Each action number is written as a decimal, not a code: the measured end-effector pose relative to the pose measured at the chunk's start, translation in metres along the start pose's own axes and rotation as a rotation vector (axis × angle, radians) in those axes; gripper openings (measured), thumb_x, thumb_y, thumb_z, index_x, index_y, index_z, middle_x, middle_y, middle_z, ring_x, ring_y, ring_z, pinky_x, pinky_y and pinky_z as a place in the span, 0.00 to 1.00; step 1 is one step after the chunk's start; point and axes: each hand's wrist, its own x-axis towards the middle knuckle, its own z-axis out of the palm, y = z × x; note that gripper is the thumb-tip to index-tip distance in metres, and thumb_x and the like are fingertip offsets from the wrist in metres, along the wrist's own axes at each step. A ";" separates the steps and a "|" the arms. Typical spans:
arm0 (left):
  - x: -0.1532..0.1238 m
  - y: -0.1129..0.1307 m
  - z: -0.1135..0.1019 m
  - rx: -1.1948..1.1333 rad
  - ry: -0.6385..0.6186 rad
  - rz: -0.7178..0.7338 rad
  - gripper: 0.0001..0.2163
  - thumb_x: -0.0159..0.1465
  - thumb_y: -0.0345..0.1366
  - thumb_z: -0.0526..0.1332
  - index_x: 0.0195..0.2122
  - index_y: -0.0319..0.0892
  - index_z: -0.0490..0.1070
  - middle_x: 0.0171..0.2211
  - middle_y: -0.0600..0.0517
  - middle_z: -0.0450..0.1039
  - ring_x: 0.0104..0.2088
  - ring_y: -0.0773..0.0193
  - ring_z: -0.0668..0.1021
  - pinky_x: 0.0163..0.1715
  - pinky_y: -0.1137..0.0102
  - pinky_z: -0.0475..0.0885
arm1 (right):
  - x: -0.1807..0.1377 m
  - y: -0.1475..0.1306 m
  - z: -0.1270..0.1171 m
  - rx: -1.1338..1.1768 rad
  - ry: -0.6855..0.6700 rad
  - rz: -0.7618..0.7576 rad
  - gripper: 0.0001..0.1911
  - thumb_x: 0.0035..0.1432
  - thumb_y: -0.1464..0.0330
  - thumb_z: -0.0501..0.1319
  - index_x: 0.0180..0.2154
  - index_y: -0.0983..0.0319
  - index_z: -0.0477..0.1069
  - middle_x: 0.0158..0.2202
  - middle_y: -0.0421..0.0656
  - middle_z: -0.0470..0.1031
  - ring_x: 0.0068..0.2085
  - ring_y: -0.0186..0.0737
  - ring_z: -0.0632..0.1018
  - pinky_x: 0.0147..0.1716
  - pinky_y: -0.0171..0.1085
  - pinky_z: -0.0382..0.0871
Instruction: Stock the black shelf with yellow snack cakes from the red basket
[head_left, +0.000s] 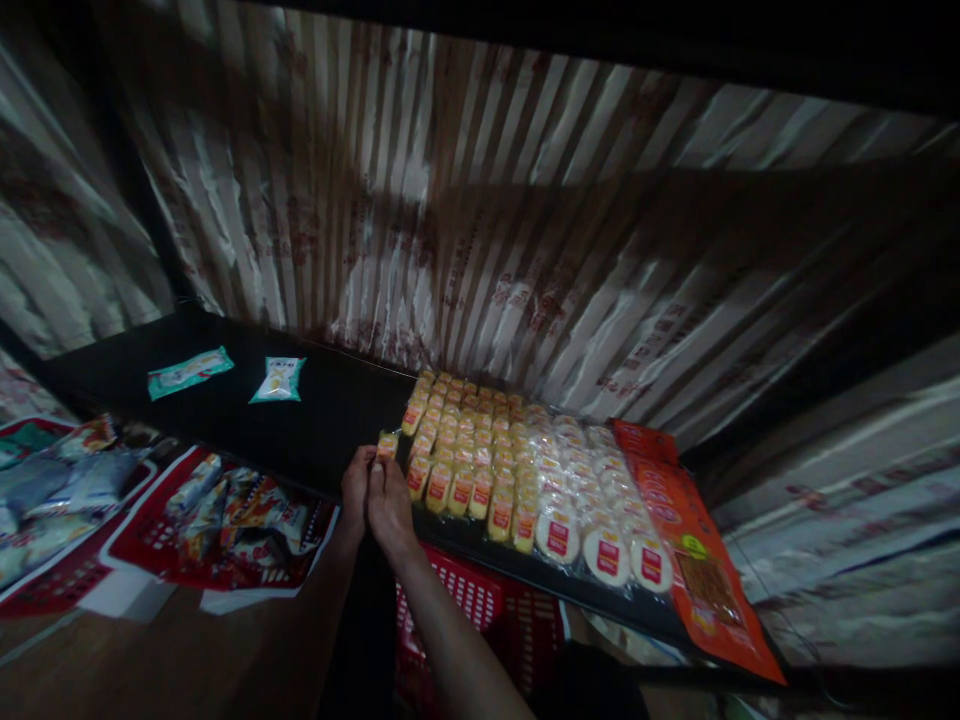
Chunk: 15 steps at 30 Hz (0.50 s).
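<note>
My left hand (358,485) and my right hand (388,500) meet at the front edge of the black shelf (330,395). Between their fingertips they pinch one small yellow wrapped snack cake (387,445) with a red and white label. Just right of my hands, rows of similar yellow wrapped cakes (461,440) stand packed together on the shelf. Beyond them are rows of round white wrapped cakes (602,555), also with red labels. The palms and some fingers are hidden from view.
Two green and white packets (277,380) lie on the shelf's left part. Orange-red bags (705,570) lie at the right end. Below stand red baskets (142,545) with assorted packaged snacks, and another red basket (517,610). Printed pleated sheeting (465,230) hangs behind the shelf.
</note>
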 end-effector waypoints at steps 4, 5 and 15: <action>0.008 -0.004 0.007 0.049 0.008 0.074 0.06 0.55 0.38 0.55 0.30 0.44 0.69 0.28 0.53 0.74 0.33 0.64 0.76 0.38 0.70 0.71 | 0.012 0.002 0.003 -0.027 0.013 -0.008 0.19 0.62 0.64 0.45 0.43 0.65 0.70 0.42 0.51 0.74 0.44 0.42 0.76 0.47 0.40 0.68; 0.010 -0.004 0.009 0.053 0.009 0.089 0.06 0.55 0.38 0.56 0.30 0.44 0.69 0.28 0.54 0.74 0.33 0.64 0.76 0.38 0.70 0.71 | 0.015 0.001 0.002 -0.035 0.003 0.004 0.19 0.62 0.64 0.45 0.44 0.65 0.70 0.42 0.51 0.74 0.45 0.43 0.75 0.48 0.41 0.67; 0.015 -0.001 0.040 -0.001 0.045 0.141 0.06 0.57 0.37 0.56 0.32 0.45 0.70 0.34 0.49 0.75 0.39 0.60 0.76 0.41 0.67 0.70 | 0.040 0.005 0.001 -0.048 0.008 0.001 0.18 0.59 0.67 0.48 0.45 0.66 0.70 0.42 0.52 0.72 0.45 0.45 0.74 0.47 0.43 0.68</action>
